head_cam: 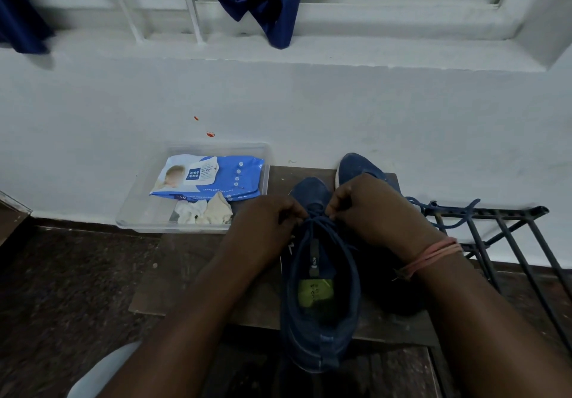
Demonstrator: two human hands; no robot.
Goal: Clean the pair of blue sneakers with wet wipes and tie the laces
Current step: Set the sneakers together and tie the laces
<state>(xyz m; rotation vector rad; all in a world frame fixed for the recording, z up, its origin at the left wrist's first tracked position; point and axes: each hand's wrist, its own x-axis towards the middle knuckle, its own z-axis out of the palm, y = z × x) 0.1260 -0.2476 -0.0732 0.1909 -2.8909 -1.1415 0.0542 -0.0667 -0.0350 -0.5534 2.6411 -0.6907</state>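
A blue sneaker (pixel 322 314) stands on a dark wooden board (pixel 201 277), toe pointing away, its green insole label showing. My left hand (pixel 266 221) and my right hand (pixel 371 205) both pinch its blue laces (pixel 318 222) above the tongue. The second blue sneaker (pixel 356 165) lies behind my right hand, mostly hidden, with its loose lace (pixel 445 208) trailing to the right. A blue and white pack of wet wipes (pixel 210 176) lies in a clear plastic tray (pixel 142 212), with crumpled used wipes (pixel 205 212) in front of it.
A black metal rack (pixel 501 243) stands at the right of the board. A white wall with a ledge rises behind, and dark blue cloth (pixel 269 4) hangs over the ledge. The floor (pixel 62 289) at the left is dark and speckled.
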